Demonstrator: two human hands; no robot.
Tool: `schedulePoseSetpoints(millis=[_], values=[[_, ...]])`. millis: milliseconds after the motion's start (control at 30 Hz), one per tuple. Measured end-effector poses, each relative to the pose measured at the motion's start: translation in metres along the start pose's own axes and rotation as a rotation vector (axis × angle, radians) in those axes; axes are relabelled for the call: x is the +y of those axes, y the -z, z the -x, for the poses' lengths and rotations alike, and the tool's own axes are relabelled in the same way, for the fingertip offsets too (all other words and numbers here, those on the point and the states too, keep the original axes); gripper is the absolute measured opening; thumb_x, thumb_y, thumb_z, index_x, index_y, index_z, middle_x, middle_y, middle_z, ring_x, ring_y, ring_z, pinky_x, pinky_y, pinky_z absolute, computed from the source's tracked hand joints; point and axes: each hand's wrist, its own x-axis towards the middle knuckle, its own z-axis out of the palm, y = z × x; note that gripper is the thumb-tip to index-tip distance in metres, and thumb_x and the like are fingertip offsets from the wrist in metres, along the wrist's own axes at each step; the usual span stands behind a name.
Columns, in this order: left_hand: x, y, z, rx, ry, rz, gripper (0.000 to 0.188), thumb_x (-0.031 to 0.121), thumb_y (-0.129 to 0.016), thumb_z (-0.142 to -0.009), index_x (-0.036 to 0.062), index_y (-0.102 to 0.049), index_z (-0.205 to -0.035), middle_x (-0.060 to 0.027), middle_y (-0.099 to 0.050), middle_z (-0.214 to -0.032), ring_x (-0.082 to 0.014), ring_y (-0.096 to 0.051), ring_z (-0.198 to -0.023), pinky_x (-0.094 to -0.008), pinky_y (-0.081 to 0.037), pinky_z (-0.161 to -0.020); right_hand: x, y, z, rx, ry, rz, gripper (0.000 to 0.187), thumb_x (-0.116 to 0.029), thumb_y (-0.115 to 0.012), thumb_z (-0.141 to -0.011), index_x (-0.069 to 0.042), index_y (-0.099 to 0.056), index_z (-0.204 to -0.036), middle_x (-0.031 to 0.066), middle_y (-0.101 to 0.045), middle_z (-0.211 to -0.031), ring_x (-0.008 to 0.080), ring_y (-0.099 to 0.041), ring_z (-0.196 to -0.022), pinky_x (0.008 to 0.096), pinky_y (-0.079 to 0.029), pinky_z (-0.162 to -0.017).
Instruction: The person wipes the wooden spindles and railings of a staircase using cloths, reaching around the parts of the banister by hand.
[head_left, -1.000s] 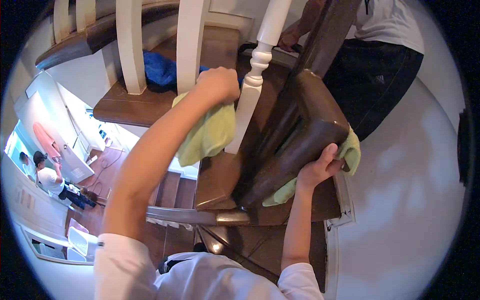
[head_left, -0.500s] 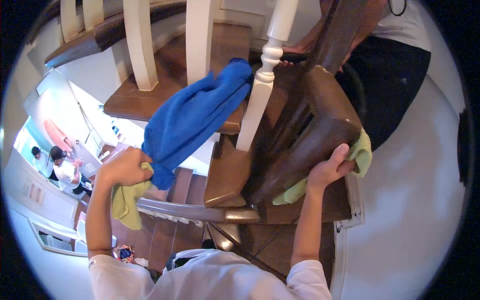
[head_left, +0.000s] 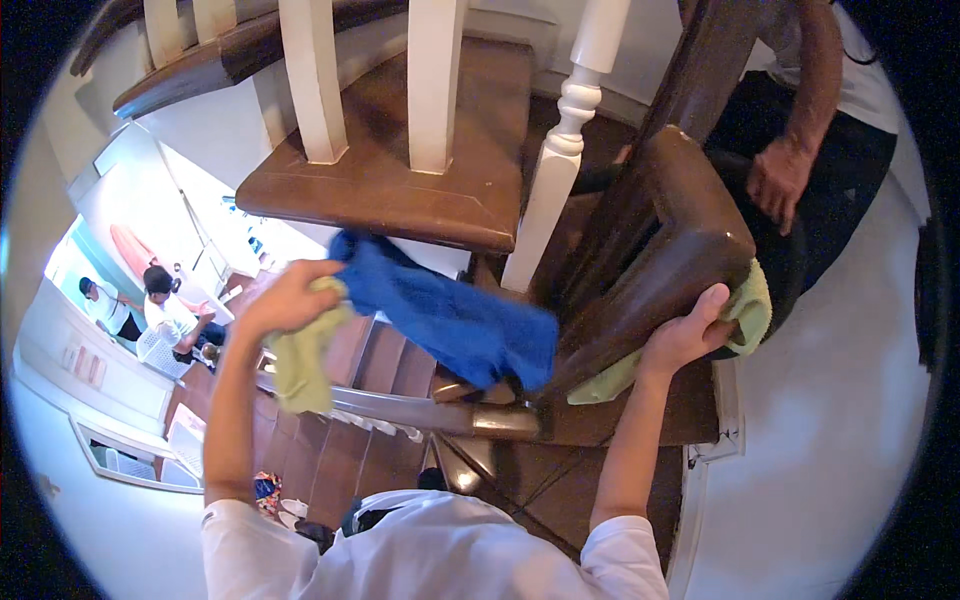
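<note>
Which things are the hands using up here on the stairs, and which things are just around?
In use:
- left hand gripping a green cloth and a blue cloth
- right hand pressing another green cloth against the dark wooden handrail

Just around:
- white posts
- wooden steps
- another person's hand
- people downstairs

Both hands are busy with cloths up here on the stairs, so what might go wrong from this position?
1. The left hand holds a blue cloth and a green cloth out past the metal rail; either might drop down the open stairwell, where people sit below.
2. The right hand only presses a green rag on the dark wooden handrail, so neither hand has a firm hold.
</note>
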Motion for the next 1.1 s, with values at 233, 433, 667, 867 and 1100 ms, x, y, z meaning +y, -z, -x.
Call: schedulePoseSetpoints(millis=[233,433,667,867,1100], values=[[0.046,-0.121,-0.067,-0.261,-0.211,0.234,0.05,0.027,-0.059,-0.076,-0.0029,-0.054,-0.116,-0.0212,-0.058,-0.112,-0.0293,-0.056,-0.105,-0.0331,-0.041,-0.092,-0.007,-0.007,0.002,0.042,0.123,0.056,0.048,-0.028,-0.055,-0.089,0.008,-0.043,-0.118,0.0143,-0.051,-0.118,0.0187,-0.05,-0.103,0.0319,-0.038,-0.093],[0.009,-0.048,-0.007,0.186,0.159,0.534,0.051,0.025,-0.066,-0.075,-0.0007,-0.052,-0.118,-0.0176,-0.053,-0.111,-0.0222,-0.053,-0.1,-0.0313,-0.042,-0.089,-0.002,0.045,0.022,-0.224,-0.048,0.031,0.055,-0.022,-0.055,-0.089,0.003,-0.03,-0.131,0.0129,-0.04,-0.13,0.0222,-0.044,-0.114,0.0345,-0.035,-0.098],[0.023,0.119,0.014,0.96,-0.236,0.821,0.025,0.019,-0.054,-0.077,0.0033,-0.057,-0.096,-0.0049,-0.059,-0.082,-0.0134,-0.058,-0.073,-0.0254,-0.048,-0.067,0.023,0.044,0.054,-0.341,-0.063,0.316,0.064,-0.026,-0.061,-0.086,0.005,-0.027,-0.131,0.0137,-0.038,-0.131,0.0221,-0.041,-0.116,0.0338,-0.032,-0.099],[-0.048,0.134,-0.083,0.477,0.038,-0.252,0.043,0.019,-0.055,-0.072,-0.0002,-0.058,-0.11,-0.0183,-0.063,-0.1,-0.0293,-0.061,-0.09,-0.0357,-0.047,-0.081,0.031,0.045,0.052,-0.316,-0.02,0.295,0.071,-0.026,-0.065,-0.083,0.005,-0.025,-0.132,0.0149,-0.036,-0.133,0.023,-0.04,-0.117,0.0347,-0.031,-0.1],[-0.008,0.126,-0.092,0.352,-0.006,-0.502,0.04,0.03,-0.059,-0.071,0.0032,-0.063,-0.101,-0.0233,-0.061,-0.099,-0.0347,-0.06,-0.094,-0.0406,-0.046,-0.081,0.038,0.044,0.053,-0.262,0.045,0.258,0.072,-0.023,-0.067,-0.081,0.004,-0.025,-0.133,0.0162,-0.035,-0.133,0.0231,-0.04,-0.118,0.0357,-0.031,-0.101]])
